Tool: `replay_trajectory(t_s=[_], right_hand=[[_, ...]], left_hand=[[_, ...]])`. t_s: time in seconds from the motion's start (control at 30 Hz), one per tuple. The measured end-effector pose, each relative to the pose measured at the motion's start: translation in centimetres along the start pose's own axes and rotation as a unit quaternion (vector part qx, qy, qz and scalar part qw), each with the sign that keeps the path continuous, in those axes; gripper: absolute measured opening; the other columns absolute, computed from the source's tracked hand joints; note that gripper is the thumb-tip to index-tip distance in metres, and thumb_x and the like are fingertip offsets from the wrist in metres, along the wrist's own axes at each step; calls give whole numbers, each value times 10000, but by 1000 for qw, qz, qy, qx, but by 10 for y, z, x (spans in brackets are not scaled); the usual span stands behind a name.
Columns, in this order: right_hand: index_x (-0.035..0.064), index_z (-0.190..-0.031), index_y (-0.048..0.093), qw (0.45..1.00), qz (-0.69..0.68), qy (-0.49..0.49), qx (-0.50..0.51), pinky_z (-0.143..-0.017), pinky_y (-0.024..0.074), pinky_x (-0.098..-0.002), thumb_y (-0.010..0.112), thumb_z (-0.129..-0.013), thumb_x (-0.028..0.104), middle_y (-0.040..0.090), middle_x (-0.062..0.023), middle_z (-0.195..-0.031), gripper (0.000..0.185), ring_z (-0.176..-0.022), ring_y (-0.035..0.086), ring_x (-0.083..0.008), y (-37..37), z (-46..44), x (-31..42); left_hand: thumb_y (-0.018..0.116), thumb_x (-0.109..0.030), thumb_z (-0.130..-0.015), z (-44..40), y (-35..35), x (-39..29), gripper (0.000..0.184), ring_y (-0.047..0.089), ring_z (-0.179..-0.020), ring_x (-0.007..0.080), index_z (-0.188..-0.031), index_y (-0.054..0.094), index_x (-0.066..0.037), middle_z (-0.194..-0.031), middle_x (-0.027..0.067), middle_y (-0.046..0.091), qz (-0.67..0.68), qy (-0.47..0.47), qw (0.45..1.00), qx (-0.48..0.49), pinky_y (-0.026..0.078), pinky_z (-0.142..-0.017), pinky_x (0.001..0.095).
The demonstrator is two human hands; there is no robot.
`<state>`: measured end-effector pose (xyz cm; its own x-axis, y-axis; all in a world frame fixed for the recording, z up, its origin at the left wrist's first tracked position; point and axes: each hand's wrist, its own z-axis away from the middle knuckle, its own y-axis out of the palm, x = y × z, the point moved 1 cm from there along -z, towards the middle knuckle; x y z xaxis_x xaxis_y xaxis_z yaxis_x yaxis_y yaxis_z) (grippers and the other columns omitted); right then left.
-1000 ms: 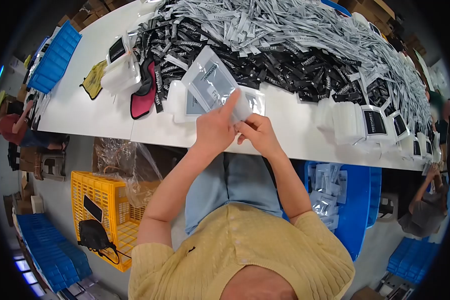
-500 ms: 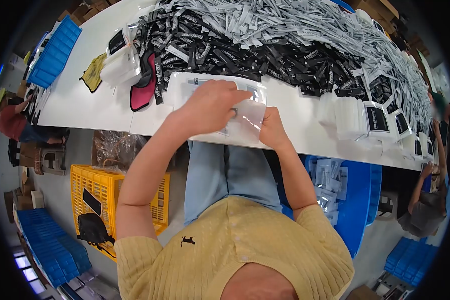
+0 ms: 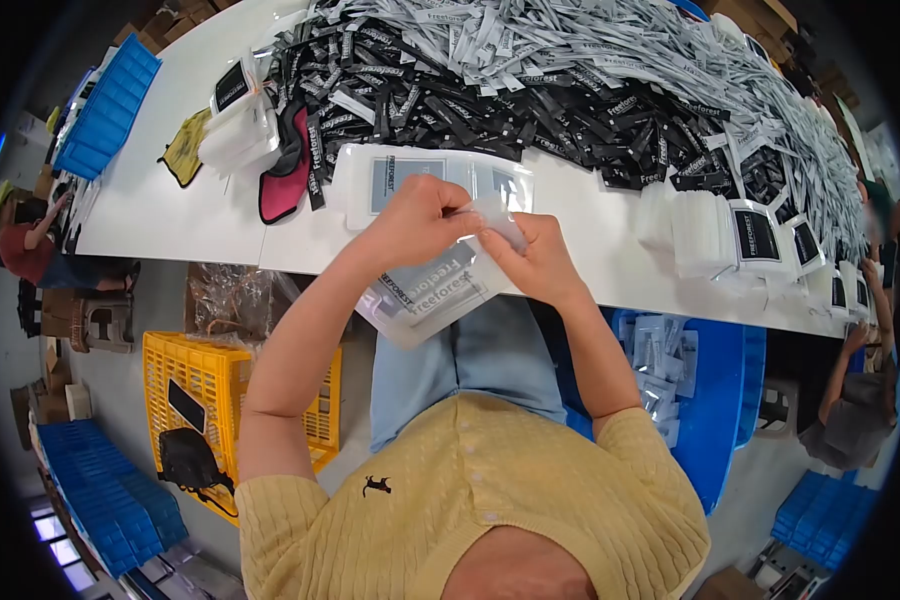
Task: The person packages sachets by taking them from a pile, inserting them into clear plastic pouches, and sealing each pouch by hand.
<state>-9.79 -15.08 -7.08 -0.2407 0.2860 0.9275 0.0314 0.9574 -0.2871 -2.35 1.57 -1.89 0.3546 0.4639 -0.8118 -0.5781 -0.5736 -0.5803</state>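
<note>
Pouch (image 3: 450, 300), clear and printed, hung tilted below your fingers (image 3: 448, 194), over the near edge of the desk (image 3: 595, 240). Your left hand (image 3: 405, 228) and right hand (image 3: 545, 262) were close together, the fingers of both pinched nearly closed on its upper end; whether that end was sealed, you couldn't have told from here. Lettering showed through the film, perhaps from a sachet inside. Just beyond your fingers lay flat pouches (image 3: 406, 177). Farther out sprawled black sachets (image 3: 450, 112) and silvery sachets (image 3: 570, 45), loose and plentiful, so much looked unpacked. Pouch bundles stood well to the right (image 3: 698, 235) and left (image 3: 240, 138) of your fingers. Some packets (image 3: 655, 362), seemingly filled, lay in the blue bin (image 3: 705, 420) nearer you and to the right; the held one looked partway along.
</note>
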Motion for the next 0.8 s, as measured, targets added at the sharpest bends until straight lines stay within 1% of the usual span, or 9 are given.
replay_trajectory(t_s=[0.1,0.2,0.33,0.43,0.53,0.63,0.67,0.73,0.8], right_hand=[[-17,-829,638,999,51,10,-3,-520,428,-291,643,-812,183,607,-125,-635,200,-551,545,-126,3,2,2],[-11,-813,618,998,-51,11,18,-522,435,-329,637,-809,160,588,-134,-644,172,-546,561,-209,-1,5,-6],[-1,-787,601,985,131,-108,5,-539,442,-360,630,-807,132,570,-139,-671,138,-587,554,-306,-2,10,4],[2,-777,600,979,158,-125,-18,-549,445,-361,625,-807,110,569,-137,-682,115,-609,554,-315,6,9,9],[-3,-779,599,988,131,-85,-19,-549,442,-347,623,-807,89,573,-137,-688,99,-606,561,-286,-9,18,9],[-5,-789,600,987,132,-87,-39,-552,438,-337,632,-805,68,583,-135,-699,81,-604,560,-260,-50,40,-6],[-4,-799,603,983,142,-96,-57,-555,436,-334,641,-804,66,588,-133,-707,80,-610,562,-249,-71,56,-21],[7,-860,609,975,154,-8,-158,-628,458,-306,635,-805,34,591,-125,-767,67,-695,587,-227,-134,111,-58],[23,-890,607,917,315,79,-232,-675,465,-301,643,-787,34,596,-127,-834,110,-745,589,-219,-193,158,-55]], left_hand=[[651,-174,-767,2,10,7,252,366,-462,137,-659,592,46,-499,78,478,33,17,997,-67,351,-459,302],[656,-150,-744,7,5,15,188,462,-504,166,-688,616,26,-551,95,525,76,-30,994,-70,393,-496,322],[653,-75,-697,18,5,-3,72,578,-653,276,-757,673,-41,-730,112,615,-219,255,934,-119,458,-570,370],[671,-115,-683,16,16,-16,75,586,-660,262,-736,664,-62,-728,97,622,-382,247,888,-62,478,-595,383],[690,-174,-700,13,17,-9,135,579,-631,276,-683,640,-49,-688,110,613,-310,193,928,-68,464,-575,380],[703,-223,-723,7,21,2,227,554,-580,296,-636,615,-33,-626,129,585,-145,53,988,-5,435,-543,388],[707,-241,-742,6,23,15,282,529,-541,310,-617,599,-12,-574,135,549,-173,119,977,-48,426,-536,382],[703,-231,-742,8,16,33,276,531,-549,309,-615,596,-11,-571,131,547,-188,122,972,-77,434,-545,378],[705,-205,-734,13,9,50,214,555,-628,299,-678,612,-21,-618,109,570,-212,110,966,-99,454,-593,375]])
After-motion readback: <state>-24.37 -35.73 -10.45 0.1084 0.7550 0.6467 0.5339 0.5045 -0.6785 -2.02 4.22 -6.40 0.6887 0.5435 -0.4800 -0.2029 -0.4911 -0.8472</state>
